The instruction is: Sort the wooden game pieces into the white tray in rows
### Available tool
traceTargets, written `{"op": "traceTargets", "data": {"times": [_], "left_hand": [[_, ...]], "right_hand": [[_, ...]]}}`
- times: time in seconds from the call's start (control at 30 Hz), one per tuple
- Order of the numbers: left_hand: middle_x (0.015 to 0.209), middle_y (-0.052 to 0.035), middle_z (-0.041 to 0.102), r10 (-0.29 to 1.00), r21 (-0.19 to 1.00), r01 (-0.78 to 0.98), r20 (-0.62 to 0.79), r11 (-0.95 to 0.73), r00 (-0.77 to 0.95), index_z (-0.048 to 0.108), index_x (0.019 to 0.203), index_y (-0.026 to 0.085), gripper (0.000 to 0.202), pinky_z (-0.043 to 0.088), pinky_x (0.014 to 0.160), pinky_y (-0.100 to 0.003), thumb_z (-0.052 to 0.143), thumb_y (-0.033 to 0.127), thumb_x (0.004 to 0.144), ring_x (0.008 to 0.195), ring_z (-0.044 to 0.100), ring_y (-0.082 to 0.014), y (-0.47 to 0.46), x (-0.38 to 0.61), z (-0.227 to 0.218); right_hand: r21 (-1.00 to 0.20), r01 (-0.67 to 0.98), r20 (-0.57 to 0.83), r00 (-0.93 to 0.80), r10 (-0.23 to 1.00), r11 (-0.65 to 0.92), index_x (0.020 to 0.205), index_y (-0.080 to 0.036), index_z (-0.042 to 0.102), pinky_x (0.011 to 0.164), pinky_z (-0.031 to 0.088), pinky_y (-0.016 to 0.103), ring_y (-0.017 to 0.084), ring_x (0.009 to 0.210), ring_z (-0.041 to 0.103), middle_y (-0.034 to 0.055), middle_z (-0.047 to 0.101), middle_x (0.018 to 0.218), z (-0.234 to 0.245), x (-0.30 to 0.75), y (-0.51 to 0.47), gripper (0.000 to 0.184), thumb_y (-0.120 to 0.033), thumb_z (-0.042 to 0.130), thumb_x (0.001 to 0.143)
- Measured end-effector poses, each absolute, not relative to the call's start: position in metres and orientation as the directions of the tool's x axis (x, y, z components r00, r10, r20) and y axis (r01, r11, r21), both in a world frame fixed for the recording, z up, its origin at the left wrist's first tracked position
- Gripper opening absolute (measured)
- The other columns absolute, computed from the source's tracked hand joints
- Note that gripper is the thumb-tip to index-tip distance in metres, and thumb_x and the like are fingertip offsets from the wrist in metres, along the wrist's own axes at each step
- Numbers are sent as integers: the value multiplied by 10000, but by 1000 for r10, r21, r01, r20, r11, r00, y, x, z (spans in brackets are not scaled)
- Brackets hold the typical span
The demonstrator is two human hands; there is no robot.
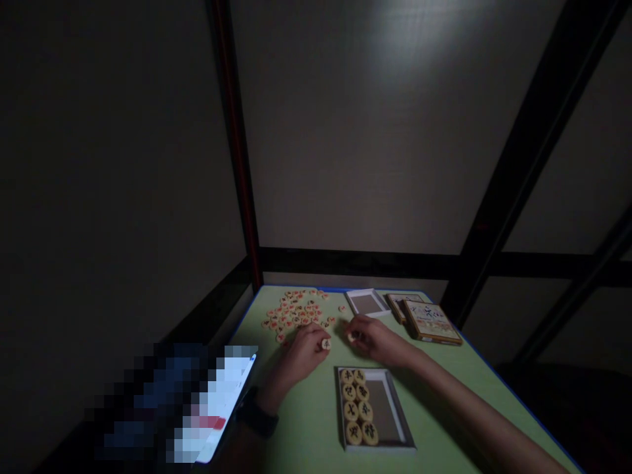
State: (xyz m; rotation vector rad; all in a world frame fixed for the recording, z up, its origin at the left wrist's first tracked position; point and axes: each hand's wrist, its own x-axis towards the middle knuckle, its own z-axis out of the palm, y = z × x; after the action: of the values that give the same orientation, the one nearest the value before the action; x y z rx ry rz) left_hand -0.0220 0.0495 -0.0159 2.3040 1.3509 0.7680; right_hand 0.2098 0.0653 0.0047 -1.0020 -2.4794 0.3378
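Observation:
Between the fingers of my left hand (307,352) is a round Chinese chess piece (326,344) with a dark character on its face. My right hand (371,337), to its right, pinches another chess piece (351,336), partly covered by the fingers. Both hands are above the green table, beyond a shallow open box (395,408). Several black-lettered pieces (350,411) lie in two columns along that box's left side; its right side shows bare bottom. Past my left hand spreads a loose heap of pieces (291,313), mostly red-lettered.
A second shallow box tray (368,301) lies at the far edge of the green table (296,434). Beside it are two printed box lids (433,322), one overlapping the other. A lit screen (224,395), partly pixelated, is at the left edge. Walls stand behind and to the left.

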Motion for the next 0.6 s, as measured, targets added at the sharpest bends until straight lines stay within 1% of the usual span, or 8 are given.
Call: {"op": "traceTargets", "data": {"times": [0.07, 0.13, 0.23, 0.3, 0.43, 0.6], "left_hand": [[1026, -47, 712, 895, 600, 665, 251, -444, 370, 730, 955, 196, 225, 531, 878, -288, 650, 88, 775, 959, 656, -180, 51, -17, -18], [1016, -43, 719, 912, 671, 626, 211, -397, 353, 728, 987, 193, 220, 541, 826, -267, 673, 131, 783, 904, 669, -166, 53, -10, -20], [971, -39, 738, 911, 749, 552, 167, -366, 377, 726, 1029, 178, 248, 544, 788, -253, 714, 200, 782, 857, 680, -161, 59, 5, -18], [968, -37, 747, 902, 752, 539, 173, -380, 395, 730, 1032, 176, 258, 541, 790, -256, 731, 232, 780, 848, 682, -162, 63, 15, -15], [964, -26, 754, 889, 652, 619, 211, -437, 406, 743, 1014, 195, 238, 523, 834, -276, 737, 223, 778, 864, 681, -173, 64, 21, -10], [1008, -43, 752, 885, 473, 750, 199, -463, 422, 746, 971, 194, 169, 459, 970, -310, 716, 196, 805, 1006, 654, -202, 61, 1, -13]], "right_hand": [[-438, 607, 299, -596, 745, 662, 1089, -149, 703, 747, 475, 262, 189, 835, 629, 101, 688, 989, -4, 220, 56, 346, -60, 566, 784], [-477, 645, 256, -547, 797, 597, 1100, -156, 708, 740, 469, 262, 190, 822, 633, 93, 705, 982, -9, 226, 52, 377, -58, 588, 756], [-495, 691, 180, -511, 840, 526, 1007, -162, 729, 693, 442, 251, 177, 751, 617, 54, 714, 865, -12, 228, 53, 333, -52, 605, 717], [-505, 692, 166, -508, 845, 516, 952, -158, 731, 661, 419, 244, 167, 713, 599, 32, 704, 799, -13, 228, 54, 297, -52, 612, 701], [-529, 672, 183, -506, 843, 518, 894, -156, 729, 660, 409, 242, 163, 703, 595, 22, 705, 772, -17, 229, 57, 255, -52, 597, 702], [-555, 664, 203, -476, 856, 501, 969, -159, 738, 758, 464, 274, 202, 820, 659, 72, 753, 907, -24, 229, 58, 261, -97, 615, 747]]}}
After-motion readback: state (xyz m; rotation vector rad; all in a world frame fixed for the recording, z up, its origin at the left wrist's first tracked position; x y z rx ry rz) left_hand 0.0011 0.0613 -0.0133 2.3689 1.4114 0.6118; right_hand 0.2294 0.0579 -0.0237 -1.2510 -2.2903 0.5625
